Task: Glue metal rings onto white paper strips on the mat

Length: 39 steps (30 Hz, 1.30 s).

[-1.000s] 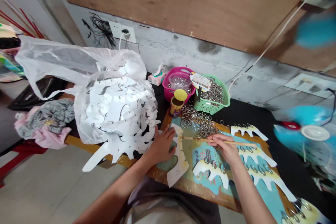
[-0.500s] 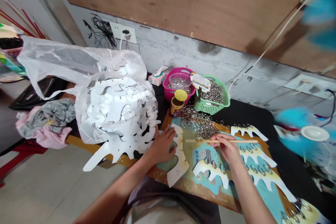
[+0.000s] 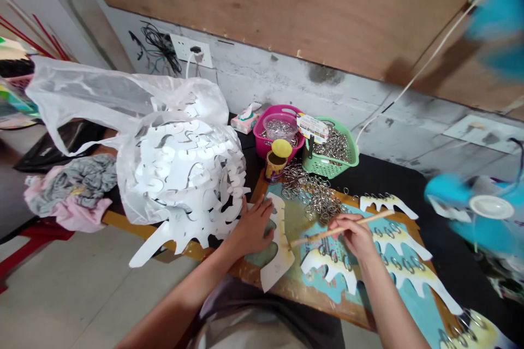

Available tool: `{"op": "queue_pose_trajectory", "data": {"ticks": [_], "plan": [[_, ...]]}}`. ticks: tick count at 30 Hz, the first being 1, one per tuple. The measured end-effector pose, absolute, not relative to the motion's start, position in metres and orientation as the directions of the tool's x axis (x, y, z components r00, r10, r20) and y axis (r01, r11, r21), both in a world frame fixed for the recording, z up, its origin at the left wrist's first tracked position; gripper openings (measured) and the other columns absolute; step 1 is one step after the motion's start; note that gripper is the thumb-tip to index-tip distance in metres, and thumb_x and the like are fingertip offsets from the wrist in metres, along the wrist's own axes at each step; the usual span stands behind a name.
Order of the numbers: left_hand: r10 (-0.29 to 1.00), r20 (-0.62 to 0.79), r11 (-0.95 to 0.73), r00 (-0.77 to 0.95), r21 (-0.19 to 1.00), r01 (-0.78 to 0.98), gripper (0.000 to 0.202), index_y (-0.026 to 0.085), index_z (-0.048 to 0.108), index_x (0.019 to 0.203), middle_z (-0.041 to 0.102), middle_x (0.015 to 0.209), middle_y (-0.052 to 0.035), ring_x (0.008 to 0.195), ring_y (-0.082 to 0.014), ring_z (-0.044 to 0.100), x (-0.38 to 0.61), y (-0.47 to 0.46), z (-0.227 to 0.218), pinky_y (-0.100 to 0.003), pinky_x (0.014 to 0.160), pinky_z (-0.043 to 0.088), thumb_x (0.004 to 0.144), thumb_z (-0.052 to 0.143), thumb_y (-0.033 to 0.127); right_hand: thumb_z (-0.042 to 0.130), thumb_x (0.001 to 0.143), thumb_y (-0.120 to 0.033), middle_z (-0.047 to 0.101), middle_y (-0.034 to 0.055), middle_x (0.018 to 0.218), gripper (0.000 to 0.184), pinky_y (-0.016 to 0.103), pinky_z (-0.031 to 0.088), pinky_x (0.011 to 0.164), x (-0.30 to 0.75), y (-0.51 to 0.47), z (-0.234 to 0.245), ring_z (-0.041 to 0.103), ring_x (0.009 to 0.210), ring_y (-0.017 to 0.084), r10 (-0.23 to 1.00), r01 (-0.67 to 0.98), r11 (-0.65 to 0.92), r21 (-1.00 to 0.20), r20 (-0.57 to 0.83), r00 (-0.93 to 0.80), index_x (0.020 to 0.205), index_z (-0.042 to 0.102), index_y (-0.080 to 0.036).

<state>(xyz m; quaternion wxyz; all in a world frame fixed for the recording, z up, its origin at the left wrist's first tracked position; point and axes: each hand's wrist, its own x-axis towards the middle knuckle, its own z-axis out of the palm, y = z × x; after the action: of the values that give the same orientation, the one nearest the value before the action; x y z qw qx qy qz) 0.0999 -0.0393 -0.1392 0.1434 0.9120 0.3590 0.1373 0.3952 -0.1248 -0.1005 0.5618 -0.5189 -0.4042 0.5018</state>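
My left hand (image 3: 254, 227) lies flat with its fingers spread, at the left edge of a white scalloped cut-out piece (image 3: 278, 267). My right hand (image 3: 352, 233) pinches a thin wooden stick (image 3: 319, 236). The stick's far tip is at the piece's right edge, where there is a yellowish stain; whether it touches is too small to tell. To the right, a similar piece (image 3: 317, 259) carries several metal rings along its yellowed edge. More ringed pieces (image 3: 434, 283) lie beyond my right hand. Loose metal rings (image 3: 315, 191) are heaped behind it.
A plastic bag (image 3: 135, 196) bulging with white cut-outs stands on the left. At the back are an open tin (image 3: 275, 168), a pink basket (image 3: 261, 142) and a green basket (image 3: 333, 170) of metal rings. A blue fan (image 3: 489, 207) is at the right; crumpled cloth (image 3: 77, 185) lies far left.
The stick has tilted, its tip moving down along the white piece's right edge and its other end rising. My right hand has shifted slightly down. The left hand stays in place.
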Motion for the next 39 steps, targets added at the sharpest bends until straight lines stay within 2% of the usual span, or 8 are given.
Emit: {"op": "queue_pose_trajectory", "data": {"ticks": [6, 11, 16, 18, 21, 25, 33, 39], "plan": [[0.695, 0.153, -0.703, 0.703, 0.35, 0.618, 0.061, 0.018, 0.042, 0.146, 0.04, 0.156, -0.0126, 0.149, -0.0336, 0.025, 0.101, -0.04, -0.141, -0.066, 0.12, -0.012, 0.086, 0.053, 0.028, 0.071, 0.071, -0.026, 0.071, 0.0054, 0.059, 0.012, 0.025, 0.052, 0.043, 0.398, -0.134, -0.102, 0.062, 0.043, 0.016, 0.989, -0.114, -0.045, -0.992, -0.061, 0.133, 0.065, 0.079, -0.018], [0.723, 0.212, -0.685, 0.657, 0.345, 0.642, 0.064, 0.013, 0.038, 0.145, 0.041, 0.151, -0.0215, 0.14, -0.0365, 0.038, 0.1, -0.044, -0.127, -0.067, 0.118, 0.016, 0.084, 0.055, 0.025, 0.072, 0.078, -0.03, 0.074, 0.0053, 0.068, 0.014, 0.027, 0.056, 0.055, 0.399, -0.144, -0.098, 0.067, 0.056, 0.018, 0.986, 0.004, -0.073, -0.997, -0.072, 0.152, 0.072, 0.079, -0.019], [0.6, 0.208, -0.778, 0.773, 0.377, 0.503, 0.019, 0.018, 0.06, 0.095, 0.064, 0.097, -0.0091, 0.094, -0.0272, 0.061, 0.09, -0.081, -0.102, -0.045, 0.088, 0.05, 0.088, 0.059, 0.036, 0.073, 0.084, -0.038, 0.073, 0.0056, 0.07, 0.021, 0.027, 0.056, 0.054, 0.397, -0.16, -0.087, 0.067, 0.058, 0.018, 0.994, 0.166, -0.076, -0.983, -0.062, 0.088, 0.084, 0.079, -0.019], [0.547, 0.161, -0.805, 0.822, 0.373, 0.462, 0.026, 0.019, 0.059, 0.086, 0.063, 0.088, -0.0057, 0.083, -0.0246, 0.06, 0.086, -0.1, -0.1, -0.041, 0.078, 0.05, 0.083, 0.066, 0.043, 0.073, 0.085, -0.04, 0.072, 0.0055, 0.066, 0.022, 0.027, 0.055, 0.051, 0.399, -0.166, -0.088, 0.066, 0.054, 0.017, 0.991, 0.181, -0.09, -0.979, -0.069, 0.115, 0.084, 0.078, -0.018], [0.545, 0.14, -0.812, 0.827, 0.335, 0.478, 0.023, 0.018, 0.06, 0.083, 0.064, 0.086, -0.0047, 0.08, -0.0234, 0.06, 0.081, -0.119, -0.107, -0.038, 0.075, 0.049, 0.079, 0.072, 0.037, 0.074, 0.084, -0.041, 0.072, 0.0056, 0.064, 0.023, 0.027, 0.056, 0.052, 0.402, -0.174, -0.095, 0.066, 0.053, 0.017, 0.982, 0.152, -0.115, -0.982, -0.09, 0.165, 0.082, 0.077, -0.018], [0.565, 0.214, -0.815, 0.797, 0.293, 0.5, 0.009, 0.018, 0.06, 0.077, 0.063, 0.08, -0.0041, 0.076, -0.0218, 0.06, 0.078, -0.125, -0.12, -0.037, 0.074, 0.048, 0.081, 0.066, 0.023, 0.08, 0.078, -0.04, 0.073, 0.0055, 0.067, 0.023, 0.029, 0.058, 0.056, 0.405, -0.181, -0.099, 0.068, 0.058, 0.019, 0.98, 0.139, -0.128, -0.982, -0.103, 0.171, 0.087, 0.077, -0.019], [0.536, 0.337, -0.844, 0.774, 0.228, 0.486, 0.026, 0.018, 0.057, 0.066, 0.058, 0.068, -0.0032, 0.064, -0.0176, 0.056, 0.077, -0.129, -0.123, -0.035, 0.068, 0.046, 0.091, 0.05, 0.017, 0.076, 0.082, -0.039, 0.069, 0.0054, 0.061, 0.021, 0.027, 0.052, 0.054, 0.41, -0.192, -0.091, 0.064, 0.056, 0.017, 0.991, 0.125, -0.063, -0.99, -0.047, 0.128, 0.079, 0.077, -0.018], [0.523, 0.344, -0.852, 0.78, 0.198, 0.484, 0.025, 0.017, 0.058, 0.066, 0.058, 0.068, -0.0036, 0.065, -0.0177, 0.057, 0.077, -0.131, -0.122, -0.036, 0.071, 0.048, 0.09, 0.052, 0.017, 0.075, 0.08, -0.041, 0.066, 0.0039, 0.055, 0.023, 0.027, 0.048, 0.049, 0.406, -0.191, -0.09, 0.06, 0.05, 0.017, 0.994, 0.066, -0.07, -0.995, -0.064, 0.09, 0.076, 0.077, -0.018]]}}
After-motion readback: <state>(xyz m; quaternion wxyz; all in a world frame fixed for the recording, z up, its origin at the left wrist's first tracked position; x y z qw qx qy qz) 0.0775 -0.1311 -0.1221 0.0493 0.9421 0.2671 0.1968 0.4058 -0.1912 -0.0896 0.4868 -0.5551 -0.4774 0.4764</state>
